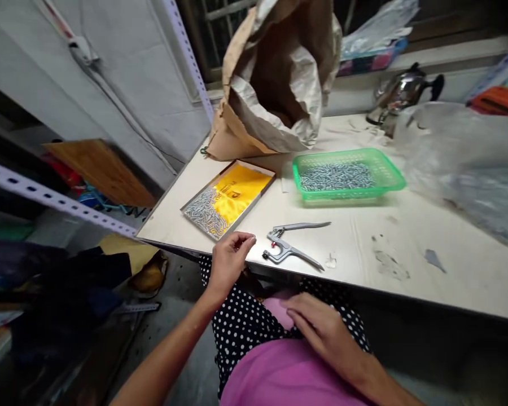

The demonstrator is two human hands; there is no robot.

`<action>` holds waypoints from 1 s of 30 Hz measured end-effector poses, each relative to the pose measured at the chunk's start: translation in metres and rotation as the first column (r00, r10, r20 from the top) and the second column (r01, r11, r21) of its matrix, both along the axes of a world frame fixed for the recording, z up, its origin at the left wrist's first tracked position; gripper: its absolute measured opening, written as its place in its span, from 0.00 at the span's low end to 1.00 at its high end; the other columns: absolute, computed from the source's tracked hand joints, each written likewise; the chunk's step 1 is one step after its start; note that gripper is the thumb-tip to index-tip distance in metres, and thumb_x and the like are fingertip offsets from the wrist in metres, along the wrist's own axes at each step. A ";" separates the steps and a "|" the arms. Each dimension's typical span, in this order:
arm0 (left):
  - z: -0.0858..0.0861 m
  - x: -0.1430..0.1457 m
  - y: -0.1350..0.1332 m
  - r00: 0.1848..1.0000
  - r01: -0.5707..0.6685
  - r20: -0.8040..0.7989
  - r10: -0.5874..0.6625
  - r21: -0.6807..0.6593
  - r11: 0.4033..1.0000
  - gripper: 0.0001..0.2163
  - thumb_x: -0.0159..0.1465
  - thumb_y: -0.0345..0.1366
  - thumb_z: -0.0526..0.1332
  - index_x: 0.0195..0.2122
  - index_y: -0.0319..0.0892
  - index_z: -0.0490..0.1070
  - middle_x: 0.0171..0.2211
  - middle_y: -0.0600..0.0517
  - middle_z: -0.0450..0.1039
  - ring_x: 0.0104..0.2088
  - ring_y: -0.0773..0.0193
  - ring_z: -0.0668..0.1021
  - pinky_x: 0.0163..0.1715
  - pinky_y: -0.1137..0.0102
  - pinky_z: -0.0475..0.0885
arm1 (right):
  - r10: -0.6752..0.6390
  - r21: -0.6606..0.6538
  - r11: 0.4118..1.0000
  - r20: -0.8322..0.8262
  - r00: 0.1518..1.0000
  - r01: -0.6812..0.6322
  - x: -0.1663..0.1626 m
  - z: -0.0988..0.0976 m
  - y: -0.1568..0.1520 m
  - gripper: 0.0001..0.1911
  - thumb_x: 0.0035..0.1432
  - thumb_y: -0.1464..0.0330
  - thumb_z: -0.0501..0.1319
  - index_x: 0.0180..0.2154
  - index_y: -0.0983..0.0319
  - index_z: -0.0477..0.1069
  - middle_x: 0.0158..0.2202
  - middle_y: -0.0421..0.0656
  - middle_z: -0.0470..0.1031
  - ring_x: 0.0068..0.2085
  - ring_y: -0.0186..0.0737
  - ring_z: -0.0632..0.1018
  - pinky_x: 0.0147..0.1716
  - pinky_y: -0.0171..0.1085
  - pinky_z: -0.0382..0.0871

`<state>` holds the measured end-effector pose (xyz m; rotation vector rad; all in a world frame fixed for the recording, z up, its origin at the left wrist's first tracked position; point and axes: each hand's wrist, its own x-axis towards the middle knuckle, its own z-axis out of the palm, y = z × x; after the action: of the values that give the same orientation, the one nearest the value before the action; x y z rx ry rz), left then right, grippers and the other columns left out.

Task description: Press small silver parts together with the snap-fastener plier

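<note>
My left hand (230, 260) rests at the table's front edge with its fingertips pinched together; what they hold, if anything, is too small to see. It is just below a flat tray (262, 172) with a yellow lining and a heap of small metal pieces (205, 210). My right hand (322, 330) lies flat, fingers stretched, on pink cloth (288, 372) in my lap, below the table edge. Grey metal hand pliers (288, 243) lie on the table between the two hands, untouched.
A green plastic basket (392, 179) of small metal pieces stands behind the pliers. A big crumpled brown paper sack (275, 79) is at the back, with a metal kettle (400, 93) and clear plastic bag (469, 163) at right. Metal shelving (55, 198) is at left.
</note>
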<state>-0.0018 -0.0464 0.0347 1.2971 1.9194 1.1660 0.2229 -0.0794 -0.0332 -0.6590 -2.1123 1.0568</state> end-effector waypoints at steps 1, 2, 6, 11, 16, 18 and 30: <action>-0.004 0.000 0.010 0.999 0.036 0.012 -0.035 -0.036 0.999 0.11 0.58 0.43 0.63 0.32 0.40 0.77 0.30 0.51 0.78 0.29 0.65 0.75 0.30 0.72 0.69 | -0.098 0.085 0.991 -0.034 0.995 0.101 0.007 0.007 0.007 0.16 0.66 0.74 0.53 0.52 0.57 0.71 0.41 0.44 0.77 0.42 0.39 0.76 0.42 0.39 0.73; -0.010 -0.001 0.018 0.998 0.068 0.023 -0.067 -0.073 0.995 0.12 0.57 0.43 0.63 0.32 0.39 0.77 0.29 0.51 0.78 0.28 0.65 0.75 0.29 0.72 0.68 | -0.196 0.164 0.966 -0.045 0.980 0.201 0.012 0.012 0.015 0.17 0.65 0.74 0.54 0.53 0.57 0.70 0.40 0.45 0.76 0.42 0.41 0.76 0.41 0.40 0.72; -0.033 -0.002 0.038 0.987 0.160 0.037 -0.156 -0.209 0.965 0.14 0.55 0.45 0.63 0.30 0.38 0.77 0.27 0.50 0.78 0.26 0.65 0.74 0.25 0.73 0.66 | -0.458 0.384 0.843 0.145 0.877 0.377 0.022 0.007 0.055 0.18 0.65 0.71 0.56 0.55 0.61 0.69 0.43 0.49 0.74 0.46 0.48 0.72 0.43 0.47 0.70; -0.047 0.001 0.049 0.972 0.219 -0.011 -0.234 -0.307 0.926 0.14 0.54 0.46 0.62 0.29 0.39 0.78 0.25 0.50 0.77 0.27 0.63 0.76 0.25 0.72 0.65 | -0.461 0.462 0.848 0.404 0.790 0.259 0.019 -0.014 0.088 0.15 0.64 0.69 0.58 0.51 0.64 0.72 0.40 0.50 0.73 0.41 0.47 0.69 0.39 0.44 0.66; -0.058 0.003 0.055 0.964 0.243 -0.013 -0.264 -0.352 0.904 0.14 0.54 0.47 0.62 0.28 0.40 0.77 0.25 0.49 0.77 0.28 0.62 0.76 0.25 0.73 0.65 | -0.436 0.523 0.834 0.428 0.792 0.177 0.019 -0.020 0.101 0.09 0.63 0.70 0.59 0.44 0.63 0.75 0.33 0.45 0.72 0.38 0.44 0.67 0.39 0.42 0.60; -0.061 0.004 0.056 0.964 0.239 -0.021 -0.265 -0.367 0.899 0.14 0.54 0.47 0.63 0.28 0.40 0.77 0.26 0.49 0.77 0.28 0.63 0.76 0.25 0.73 0.66 | -0.438 0.531 0.830 0.429 0.790 0.172 0.021 -0.021 0.106 0.08 0.63 0.70 0.59 0.43 0.62 0.75 0.33 0.44 0.72 0.38 0.44 0.67 0.38 0.42 0.58; -0.058 0.002 0.062 0.967 0.234 0.048 -0.249 -0.548 0.803 0.12 0.56 0.43 0.62 0.27 0.38 0.74 0.16 0.56 0.68 0.17 0.71 0.67 0.19 0.76 0.61 | -0.413 0.559 0.824 0.480 0.774 0.093 0.022 -0.020 0.127 0.10 0.67 0.70 0.54 0.41 0.59 0.74 0.33 0.45 0.71 0.38 0.45 0.67 0.38 0.43 0.56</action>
<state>0.0004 0.0160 -0.0235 1.1811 1.8444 0.4110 0.2453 0.0472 -0.0532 -1.0671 -2.5639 0.0847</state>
